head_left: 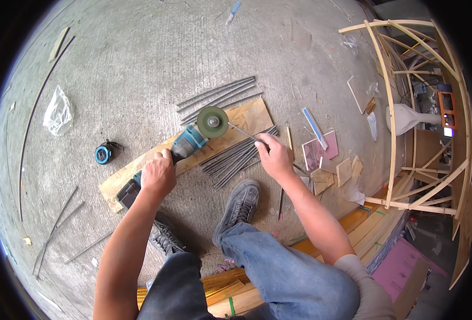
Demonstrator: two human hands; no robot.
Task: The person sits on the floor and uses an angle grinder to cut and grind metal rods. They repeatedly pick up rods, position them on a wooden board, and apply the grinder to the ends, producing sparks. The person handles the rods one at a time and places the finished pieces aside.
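My left hand is wrapped round the dark grip of a teal cordless angle grinder. A green disc sits at the grinder's far end, above a long wooden board on the floor. In my right hand is a thin metal rod, pinched between fingers and thumb. Its tip points at the disc's right edge; whether they touch I cannot tell. Cut grey rods lie bundled below the board, beside my right hand. More rods lie along its far side.
A blue tape measure and a clear plastic bag lie to the left, near long thin rods. Wood and tile offcuts are scattered at right, before a wooden frame. My shoes stand close to the rods.
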